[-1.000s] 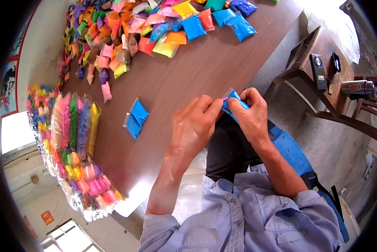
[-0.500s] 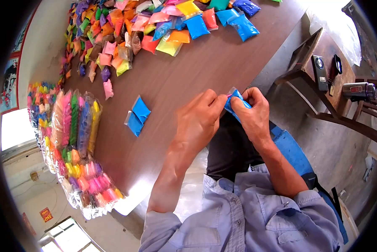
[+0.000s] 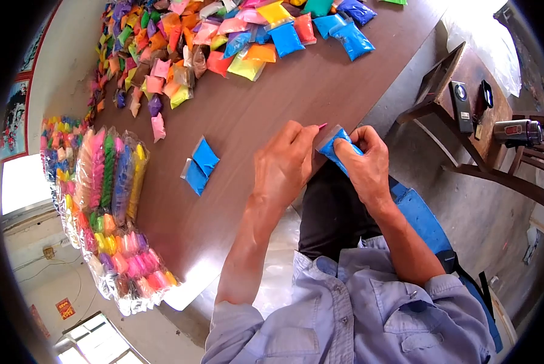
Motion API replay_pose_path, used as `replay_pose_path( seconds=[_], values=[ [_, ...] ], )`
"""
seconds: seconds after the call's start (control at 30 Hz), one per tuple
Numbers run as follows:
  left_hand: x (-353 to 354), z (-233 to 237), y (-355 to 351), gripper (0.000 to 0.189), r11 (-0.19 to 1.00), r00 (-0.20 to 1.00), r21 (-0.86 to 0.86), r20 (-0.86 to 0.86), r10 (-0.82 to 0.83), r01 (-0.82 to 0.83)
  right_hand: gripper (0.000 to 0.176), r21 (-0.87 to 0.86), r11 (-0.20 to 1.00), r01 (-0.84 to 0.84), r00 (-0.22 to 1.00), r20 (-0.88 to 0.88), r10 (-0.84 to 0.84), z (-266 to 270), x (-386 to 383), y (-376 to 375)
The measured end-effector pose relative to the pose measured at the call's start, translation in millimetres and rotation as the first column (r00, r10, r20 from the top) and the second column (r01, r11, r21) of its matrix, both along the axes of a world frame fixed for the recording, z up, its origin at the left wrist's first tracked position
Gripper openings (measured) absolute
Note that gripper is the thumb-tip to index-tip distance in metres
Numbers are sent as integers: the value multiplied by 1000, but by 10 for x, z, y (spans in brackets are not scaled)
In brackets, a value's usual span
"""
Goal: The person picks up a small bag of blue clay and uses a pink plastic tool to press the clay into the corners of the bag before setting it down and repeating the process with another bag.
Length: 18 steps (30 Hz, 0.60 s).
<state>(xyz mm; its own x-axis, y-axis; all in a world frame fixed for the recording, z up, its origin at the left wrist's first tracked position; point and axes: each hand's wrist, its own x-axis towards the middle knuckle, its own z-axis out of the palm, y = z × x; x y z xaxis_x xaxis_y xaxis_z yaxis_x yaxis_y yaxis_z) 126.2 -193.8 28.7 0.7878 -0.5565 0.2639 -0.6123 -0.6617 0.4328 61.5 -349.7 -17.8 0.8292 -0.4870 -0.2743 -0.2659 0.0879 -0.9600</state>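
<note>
My right hand (image 3: 369, 167) pinches a small clear bag of blue clay-like material (image 3: 334, 145) between thumb and fingers, at the near edge of the table. Left of it, my left hand (image 3: 282, 159) is closed, with a small pointed pink piece (image 3: 323, 126) sticking out from its fingertips. The pink piece is too small to name. It sits just apart from the bag's clear top edge. Two more blue bags (image 3: 200, 167) lie side by side on the brown table, left of my left hand.
A heap of small bags in many colours (image 3: 181, 54) covers the far part of the table (image 3: 272, 97). Large clear packs of coloured bags (image 3: 117, 200) stand along the left edge. A wooden stool (image 3: 466, 115) at right holds a black device (image 3: 461, 106); a metal flask (image 3: 517, 131) is beside it.
My left hand has drawn slightly left and up from the blue bag, and the pink piece now shows clear of it. The bag's transparent top edge is now uncovered.
</note>
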Motion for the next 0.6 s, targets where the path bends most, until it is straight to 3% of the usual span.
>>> replay_pose_path(
  seconds=[0.07,0.17,0.4,0.5,0.6],
  values=[
    [29,-1,-31,19,999,1000,-38,3,7,-6,25,-15,1000,-14,1000,-14,14,15,-17,-18],
    [-69,75,-10,18,986,997,-162,-76,13,-25,25,116,993,19,1000,9,-21,-16,-75,-13],
    [-365,-16,-133,13,978,987,-179,-135,82,-106,22,164,986,-33,991,133,12,-71,-185,6],
    [-226,-54,-94,11,976,987,-142,-21,162,-163,23,176,983,-56,993,113,36,-12,-225,-21],
    [-206,77,-113,11,968,975,-167,-155,162,-188,25,207,977,-45,993,114,21,6,-232,-32]
  ],
)
